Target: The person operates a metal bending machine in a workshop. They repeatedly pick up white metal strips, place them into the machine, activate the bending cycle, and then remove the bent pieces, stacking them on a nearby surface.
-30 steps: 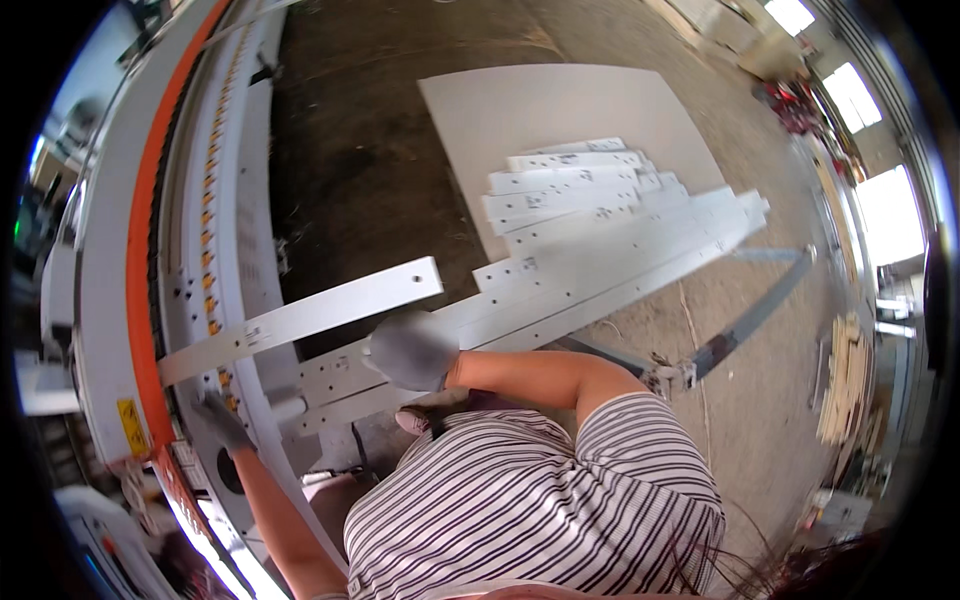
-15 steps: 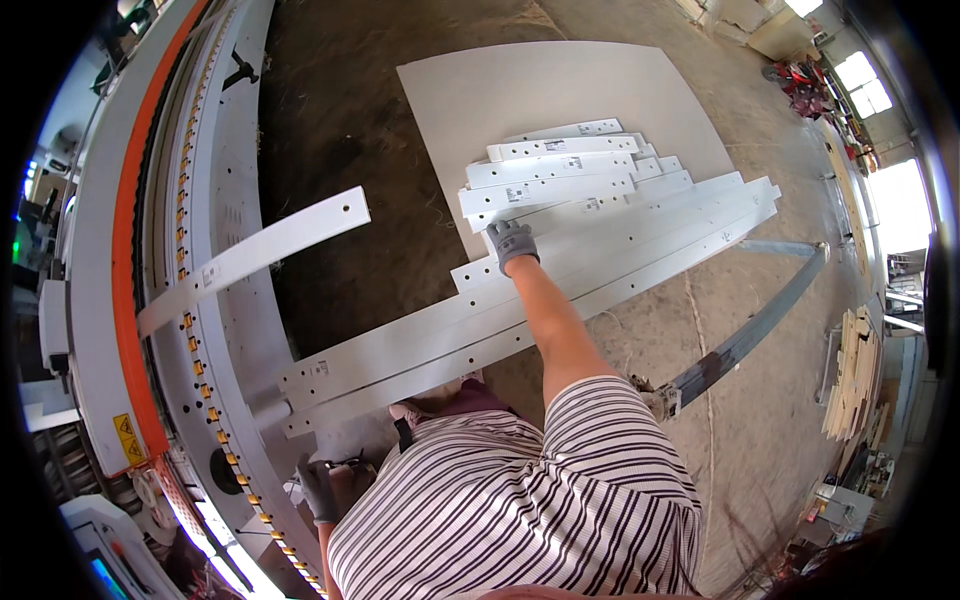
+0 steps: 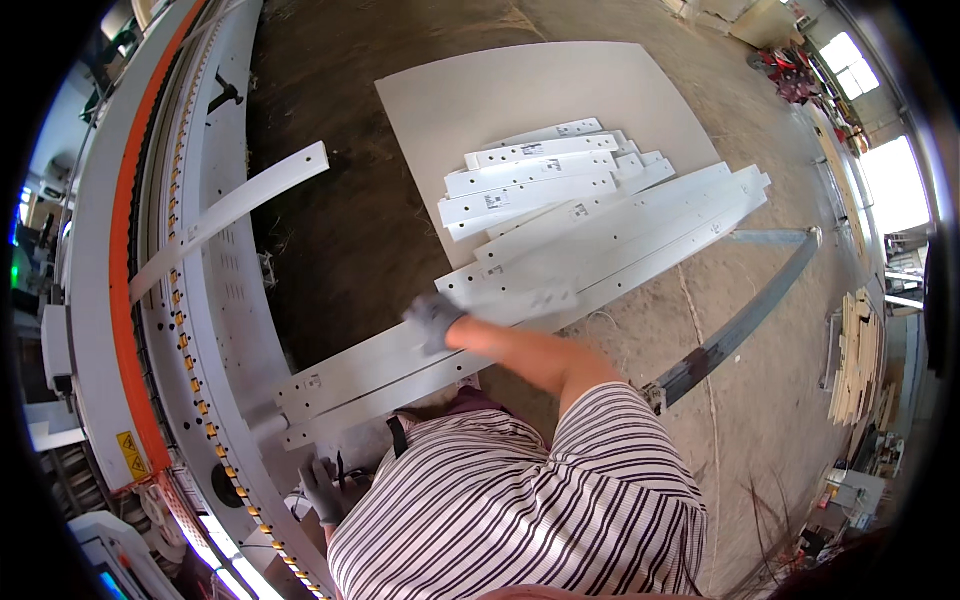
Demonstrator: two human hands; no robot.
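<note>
My right hand [image 3: 435, 322], in a grey glove, is smeared by motion over the stack of long white boards. Its fingers are closed on the end of a short white board strip [image 3: 530, 302], which is blurred too and stretches to the right beneath my forearm. Under it lie long white boards [image 3: 380, 360] with drilled holes. Low at the left, beside the machine, my left hand [image 3: 322, 492] wears a grey glove too. Its fingers point up and look apart; a thin dark object is close by them.
Shorter white strips [image 3: 530, 178] lie stacked on a large pale panel [image 3: 540, 85]. At the left runs a long machine with an orange band [image 3: 127, 220], with one white strip [image 3: 250, 210] jutting out of it. A grey metal bar [image 3: 740, 330] stands out at the right.
My right hand has moved left and toward me, bringing the short white board strip off the stack with it. My left hand has shifted slightly, its fingers now more spread.
</note>
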